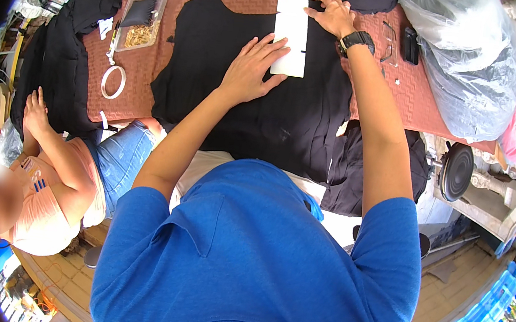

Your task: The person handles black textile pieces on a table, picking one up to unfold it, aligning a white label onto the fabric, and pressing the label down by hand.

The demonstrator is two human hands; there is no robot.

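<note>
A piece of black fabric (215, 91), cut to a garment shape, lies spread in front of me. On its upper right part rests a white card strip (291, 36) with small dark marks along its edges. My left hand (253, 70) lies flat with fingers spread, its fingertips at the strip's left edge. At the strip's upper right corner is my right hand (332, 16), its thumb and fingers apart along the edge and slightly bent. I see nothing held in either hand.
The table has a reddish-brown textured cover (130, 71). On it are a clear plastic box (141, 18), a white tape roll (113, 83), eyeglasses (389, 43) and large plastic bags (462, 70). More black cloth (58, 53) hangs at left, where another person (60, 195) sits close by.
</note>
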